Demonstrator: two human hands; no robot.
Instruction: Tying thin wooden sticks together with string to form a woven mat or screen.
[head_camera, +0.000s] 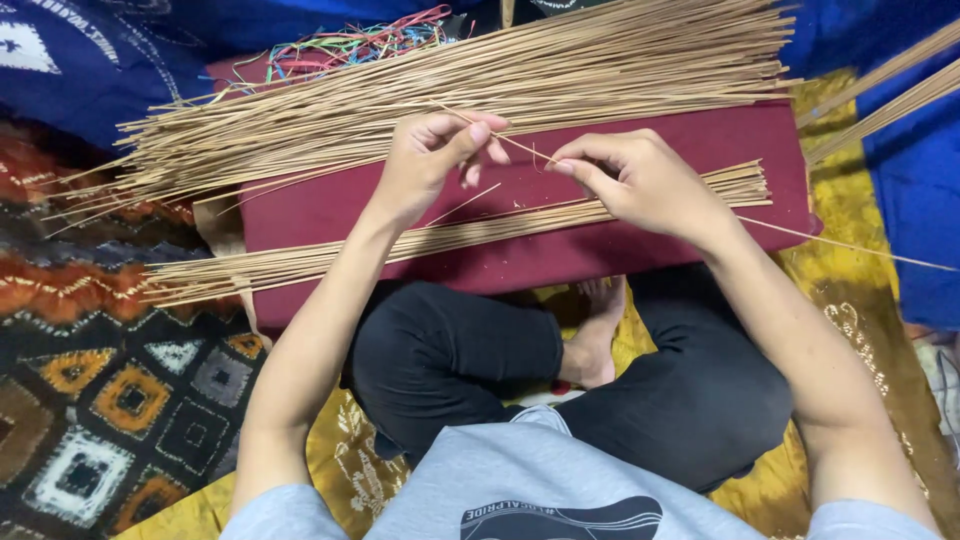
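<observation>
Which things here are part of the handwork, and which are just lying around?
In use: left hand, right hand, thin stick pinched between them, big stick pile, smaller stick bundle, maroon board.
Lying about: coloured strings, patterned rug, blue cloth.

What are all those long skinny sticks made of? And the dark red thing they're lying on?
The thin sticks look like split bamboo or a similar dry plant stalk: pale tan, matte, straight, slightly uneven. The left hand and right hand pinch one stick. The dark red board seems cloth-covered: a soft, dull surface without shine.
</observation>
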